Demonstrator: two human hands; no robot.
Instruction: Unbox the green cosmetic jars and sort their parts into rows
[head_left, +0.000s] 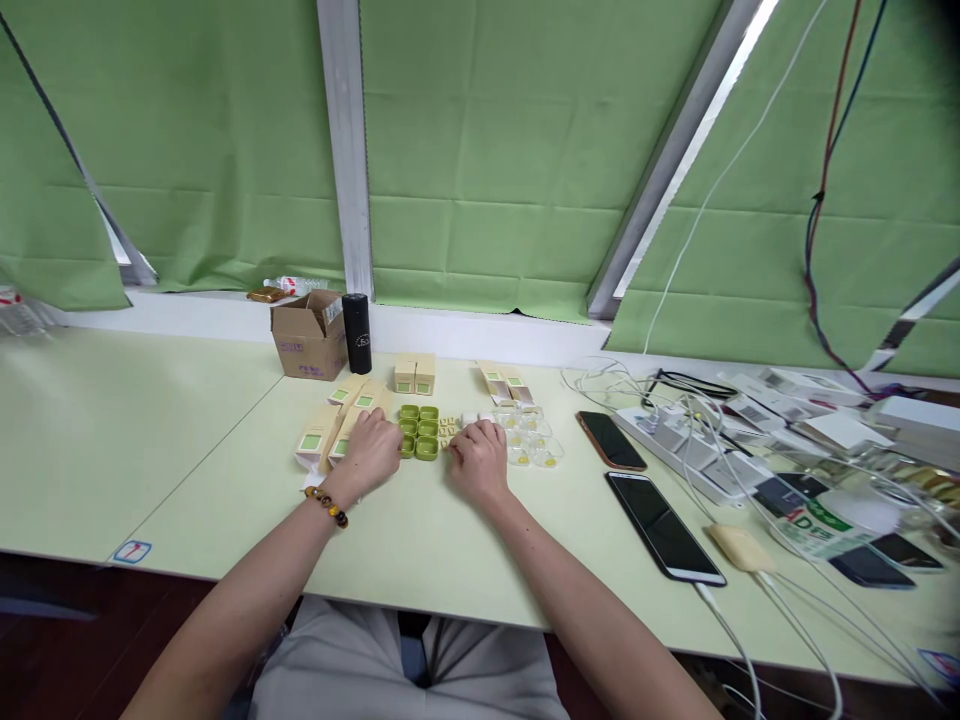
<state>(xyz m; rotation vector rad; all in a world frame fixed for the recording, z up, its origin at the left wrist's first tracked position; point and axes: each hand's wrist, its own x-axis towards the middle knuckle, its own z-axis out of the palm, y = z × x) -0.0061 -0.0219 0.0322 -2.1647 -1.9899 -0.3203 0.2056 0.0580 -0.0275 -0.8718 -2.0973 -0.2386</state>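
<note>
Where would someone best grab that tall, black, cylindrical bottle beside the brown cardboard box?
Probably around the middle of the tall, black, cylindrical bottle, coming from the person's right. It stands upright, and its slim, round body looks easy to wrap a hand around. The brown cardboard box crowds its left side, while bare, pale tabletop shows just to its right.

Left hand [369, 450] with fingers [390, 437] partly hidden, purple writing on the cardboard box [306, 332] too small to read

green blinds [491, 150] hang behind a pale table [431, 535]
</note>
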